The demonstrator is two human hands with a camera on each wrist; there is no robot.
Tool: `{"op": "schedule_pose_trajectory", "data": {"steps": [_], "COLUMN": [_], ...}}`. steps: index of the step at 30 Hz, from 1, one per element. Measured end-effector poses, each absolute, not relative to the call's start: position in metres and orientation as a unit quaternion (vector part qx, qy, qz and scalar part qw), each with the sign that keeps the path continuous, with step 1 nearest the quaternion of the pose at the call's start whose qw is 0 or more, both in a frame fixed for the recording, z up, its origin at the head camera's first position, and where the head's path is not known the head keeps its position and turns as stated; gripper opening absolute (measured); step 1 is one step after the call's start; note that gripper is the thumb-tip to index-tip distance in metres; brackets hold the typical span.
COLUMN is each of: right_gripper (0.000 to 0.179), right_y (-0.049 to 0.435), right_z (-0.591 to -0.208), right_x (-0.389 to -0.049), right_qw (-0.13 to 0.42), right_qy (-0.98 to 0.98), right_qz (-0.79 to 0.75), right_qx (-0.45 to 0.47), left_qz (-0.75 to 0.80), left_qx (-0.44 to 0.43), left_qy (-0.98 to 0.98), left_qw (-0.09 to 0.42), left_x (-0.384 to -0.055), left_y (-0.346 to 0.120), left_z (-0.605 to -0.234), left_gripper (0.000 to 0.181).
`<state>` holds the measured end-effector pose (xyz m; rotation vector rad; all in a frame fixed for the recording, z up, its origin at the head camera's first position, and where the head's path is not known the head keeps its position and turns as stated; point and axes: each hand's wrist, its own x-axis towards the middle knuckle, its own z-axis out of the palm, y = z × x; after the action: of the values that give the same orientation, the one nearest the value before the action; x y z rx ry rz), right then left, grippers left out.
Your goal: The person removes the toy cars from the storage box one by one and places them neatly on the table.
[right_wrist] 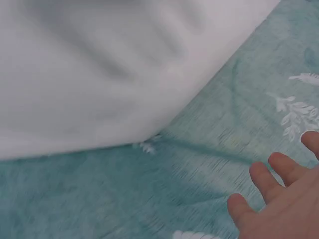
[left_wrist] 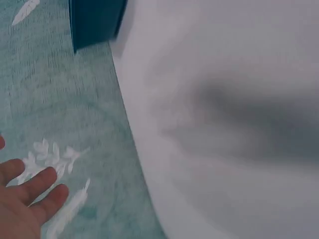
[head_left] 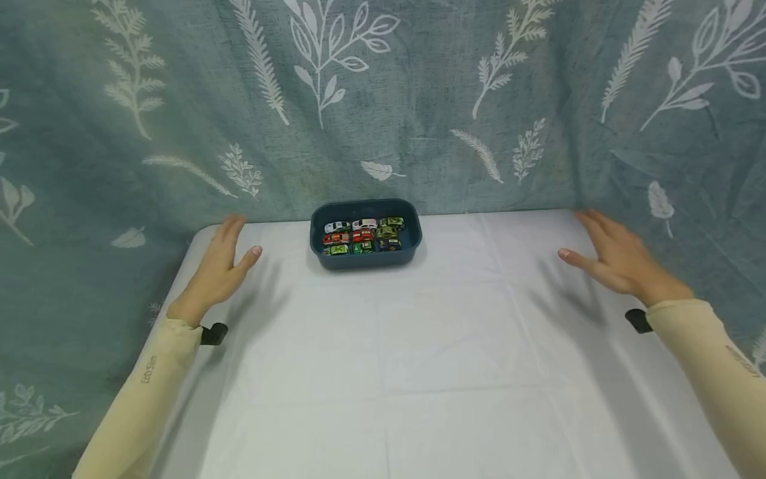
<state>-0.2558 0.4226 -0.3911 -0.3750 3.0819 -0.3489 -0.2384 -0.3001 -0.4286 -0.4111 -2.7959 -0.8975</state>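
Over the far left part of the table my left hand [head_left: 218, 269] hovers with its fingers extended and the thumb spread, holding nothing. My right hand [head_left: 622, 259] is held likewise above the far right side, also free of any object. Between them, at the table's back edge, stands a dark blue rectangular bin [head_left: 366, 261]. Several small toy cars [head_left: 363, 236] lie inside it in rough rows, in white, red, orange, green and dark colours. In the left wrist view a piece of the blue bin [left_wrist: 97, 22] shows at the top. Both hands are well apart from it.
A white cloth [head_left: 443, 346] with fold creases covers the table. Behind and beside it hangs a green-blue curtain [head_left: 419, 159] with white leaf patterns. Dark wrist devices [head_left: 213, 334] sit under both cream sleeves [head_left: 158, 379].
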Motion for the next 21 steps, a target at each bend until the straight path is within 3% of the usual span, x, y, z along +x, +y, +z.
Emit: {"op": "schedule_pose_trajectory", "data": {"steps": [6, 16, 21], "right_gripper": [0.097, 0.084, 0.082], "right_y": [0.378, 0.28, 0.238], "right_z": [-0.393, -0.388, -0.38], "right_x": [-0.276, -0.314, -0.335], "right_qw": [0.02, -0.002, 0.003], "right_qy": [0.981, 0.961, 0.955], "right_qz": [-0.143, -0.179, -0.167], "right_qx": [-0.133, -0.21, -0.245], "left_qz": [-0.366, -0.494, -0.557], "left_qx": [-0.116, -0.028, -0.021], "left_qy": [-0.918, -0.869, -0.83], "left_qw": [0.101, 0.001, 0.003], "left_x": [-0.264, -0.298, -0.3], "left_y": [-0.271, -0.204, -0.182], "left_z": [-0.45, -0.499, -0.51], "left_gripper": [0.083, 0.107, 0.114]}}
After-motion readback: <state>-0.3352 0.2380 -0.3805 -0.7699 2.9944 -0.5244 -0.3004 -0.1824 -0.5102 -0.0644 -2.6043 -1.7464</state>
